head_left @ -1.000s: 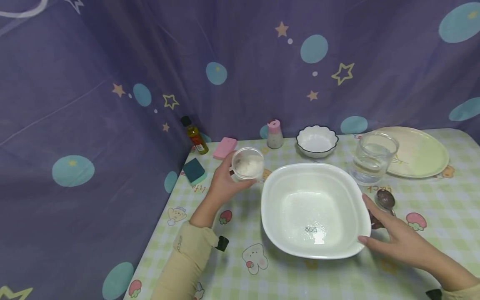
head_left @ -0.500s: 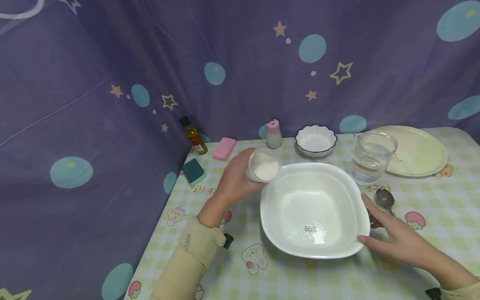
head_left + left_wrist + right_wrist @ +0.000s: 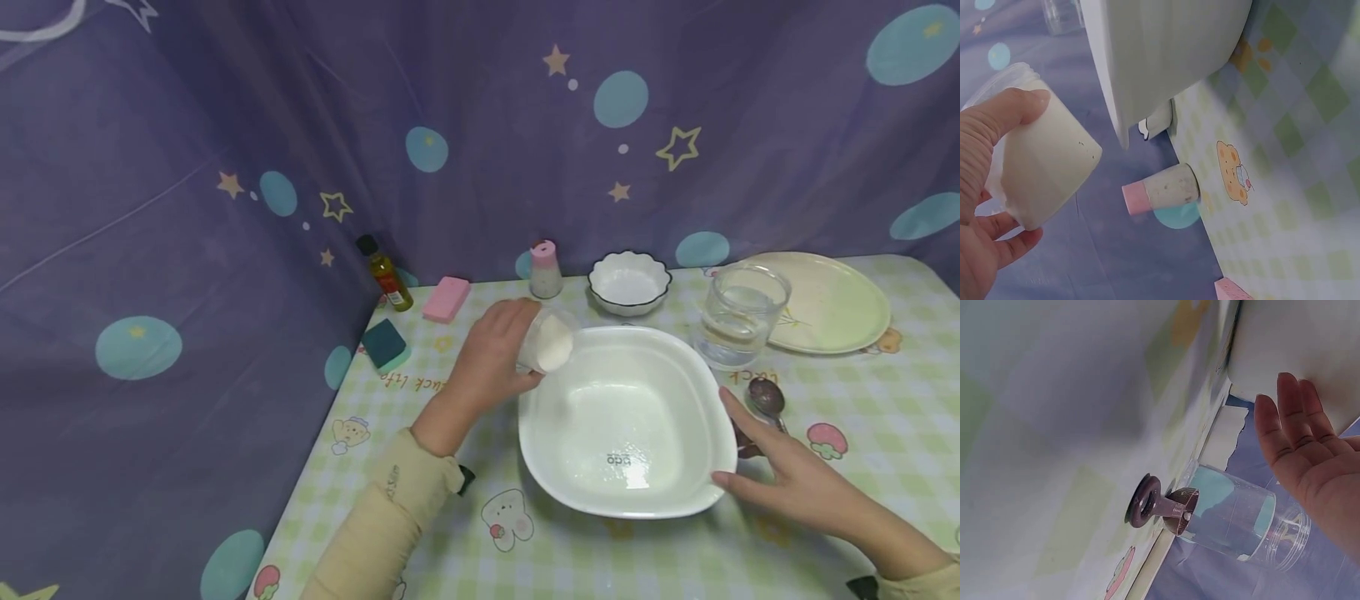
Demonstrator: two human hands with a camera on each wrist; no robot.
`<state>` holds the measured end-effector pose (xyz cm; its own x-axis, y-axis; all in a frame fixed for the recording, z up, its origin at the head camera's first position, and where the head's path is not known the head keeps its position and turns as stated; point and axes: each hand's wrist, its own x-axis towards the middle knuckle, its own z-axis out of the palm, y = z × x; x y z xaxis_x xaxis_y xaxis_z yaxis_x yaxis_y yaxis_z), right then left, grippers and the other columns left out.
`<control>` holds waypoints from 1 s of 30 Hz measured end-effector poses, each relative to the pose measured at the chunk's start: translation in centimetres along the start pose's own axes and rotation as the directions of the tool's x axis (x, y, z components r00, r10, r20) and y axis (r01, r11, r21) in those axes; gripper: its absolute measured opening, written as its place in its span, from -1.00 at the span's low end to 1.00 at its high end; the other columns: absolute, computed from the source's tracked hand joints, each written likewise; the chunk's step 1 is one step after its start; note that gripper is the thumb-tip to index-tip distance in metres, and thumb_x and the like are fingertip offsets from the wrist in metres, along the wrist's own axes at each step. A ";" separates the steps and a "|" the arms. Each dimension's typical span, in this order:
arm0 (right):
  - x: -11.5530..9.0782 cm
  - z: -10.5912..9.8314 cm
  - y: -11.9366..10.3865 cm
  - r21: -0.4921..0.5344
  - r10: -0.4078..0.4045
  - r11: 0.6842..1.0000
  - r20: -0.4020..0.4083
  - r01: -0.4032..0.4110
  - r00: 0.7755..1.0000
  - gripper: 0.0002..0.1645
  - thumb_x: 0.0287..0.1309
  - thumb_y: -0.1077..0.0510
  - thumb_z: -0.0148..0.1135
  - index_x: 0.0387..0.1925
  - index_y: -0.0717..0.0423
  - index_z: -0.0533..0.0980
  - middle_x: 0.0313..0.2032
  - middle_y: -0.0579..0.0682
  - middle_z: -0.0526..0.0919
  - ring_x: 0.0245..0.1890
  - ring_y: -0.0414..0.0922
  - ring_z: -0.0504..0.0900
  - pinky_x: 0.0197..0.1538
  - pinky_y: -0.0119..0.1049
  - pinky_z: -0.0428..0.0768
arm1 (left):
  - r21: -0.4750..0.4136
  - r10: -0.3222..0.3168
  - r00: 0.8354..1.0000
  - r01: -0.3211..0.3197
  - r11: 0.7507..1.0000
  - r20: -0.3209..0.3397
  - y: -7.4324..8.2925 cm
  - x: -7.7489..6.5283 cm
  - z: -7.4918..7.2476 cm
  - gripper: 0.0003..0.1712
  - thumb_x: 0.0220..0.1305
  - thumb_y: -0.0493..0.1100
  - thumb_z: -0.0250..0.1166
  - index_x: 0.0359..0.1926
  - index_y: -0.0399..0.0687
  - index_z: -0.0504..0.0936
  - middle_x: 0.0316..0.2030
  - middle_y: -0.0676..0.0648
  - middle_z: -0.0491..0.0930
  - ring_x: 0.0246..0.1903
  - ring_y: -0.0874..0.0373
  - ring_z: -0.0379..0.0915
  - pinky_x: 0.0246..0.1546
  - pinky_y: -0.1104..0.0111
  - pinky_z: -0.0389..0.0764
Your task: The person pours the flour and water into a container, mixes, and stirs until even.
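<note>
Clear plastic cup (image 3: 550,342), part filled with a white substance, fine grains or powder: held tilted above the tablecloth at the upper left corner of the basin, mouth inclined towards it; the left wrist view shows cup and basin apart. Left hand (image 3: 487,354): thumb and fingers pinch the cup from opposite sides. White basin (image 3: 645,367), rounded square, small dark lettering on the inner floor. Right hand (image 3: 791,467): at the basin's right side, thumb at the rim, fingers nearly straight and close together against the outer wall. Dark ladle (image 3: 767,397), just beyond the right hand. Transparent jar (image 3: 738,321), holding clear liquid, in front of an oval plate (image 3: 832,304), pale green and cream. White bowl (image 3: 628,287), scalloped, dark-edged, behind the basin. Shaker (image 3: 546,273), pink top, upright. Pink sponge (image 3: 447,300), flat. Bottle (image 3: 386,277), dark cap, yellowish contents, beside the curtain. Green sponge (image 3: 385,344), two-toned, near the table's left edge. Tablecloth (image 3: 442,542), green-and-white check, printed figures. Curtain (image 3: 480,183), purple, stars and blue ovals.
</note>
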<state>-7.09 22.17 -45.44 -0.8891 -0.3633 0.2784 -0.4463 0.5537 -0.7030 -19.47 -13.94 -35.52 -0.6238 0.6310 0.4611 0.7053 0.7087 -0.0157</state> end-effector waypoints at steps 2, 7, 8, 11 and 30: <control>0.0 0.0 0.0 -0.001 0.001 1.000 0.003 -0.001 1.000 0.22 0.01 0.15 0.50 0.55 -0.02 -0.07 0.45 0.14 0.15 0.06 -0.45 0.43 0.08 -0.78 0.10 | 0.050 0.035 0.999 -0.035 0.998 -0.002 0.2 0.1 0.1 0.05 -0.25 0.00 0.63 0.28 -0.23 0.36 0.18 -0.17 0.42 0.16 -0.10 0.32 0.16 0.13 0.40; 0.0 0.1 0.0 -0.007 0.000 1.000 0.004 0.000 1.000 0.23 0.01 0.15 0.50 0.55 0.01 -0.08 0.39 0.20 0.25 -0.05 -0.35 0.53 0.04 -0.74 0.18 | 0.151 0.104 0.994 -0.105 0.983 0.014 0.8 0.3 0.4 0.06 -0.25 0.05 0.63 0.29 -0.21 0.36 0.20 -0.18 0.40 0.16 -0.13 0.32 0.09 0.08 0.44; 0.0 0.1 0.0 -0.008 -0.001 1.000 0.001 0.001 1.000 0.23 0.00 0.15 0.50 0.55 0.02 -0.07 0.38 0.20 0.26 -0.05 -0.35 0.52 0.03 -0.74 0.18 | 0.166 0.113 0.993 -0.115 0.979 0.019 1.0 0.3 0.4 0.07 -0.25 0.06 0.63 0.29 -0.20 0.36 0.20 -0.19 0.39 0.16 -0.14 0.31 0.08 0.07 0.44; -0.1 0.1 0.0 -0.011 -0.007 1.000 -0.009 0.007 1.000 0.23 -0.01 0.16 0.51 0.54 0.03 -0.06 0.39 0.19 0.25 -0.02 -0.39 0.48 0.04 -0.75 0.16 | 0.192 0.132 0.991 -0.136 0.972 0.033 1.3 0.3 0.6 0.07 -0.26 0.07 0.64 0.28 -0.18 0.36 0.20 -0.19 0.38 0.17 -0.17 0.30 0.07 0.04 0.44; 0.0 0.1 0.1 -0.005 -0.036 0.999 -0.012 0.035 0.999 0.24 -0.02 0.18 0.51 0.54 0.06 -0.07 0.44 0.19 0.15 -0.01 -0.39 0.48 0.06 -0.77 0.14 | 0.250 0.185 0.980 -0.198 0.948 0.076 2.5 0.4 1.2 0.02 -0.24 -0.02 0.64 0.28 -0.05 0.33 0.20 -0.13 0.35 0.22 -0.17 0.25 0.03 0.09 0.42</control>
<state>-7.12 22.10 -45.56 -0.8739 -0.3733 0.3113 -0.4781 0.5443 -0.6893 -18.36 -11.52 -36.46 -0.5062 0.7733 0.3819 0.7081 0.6254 -0.3278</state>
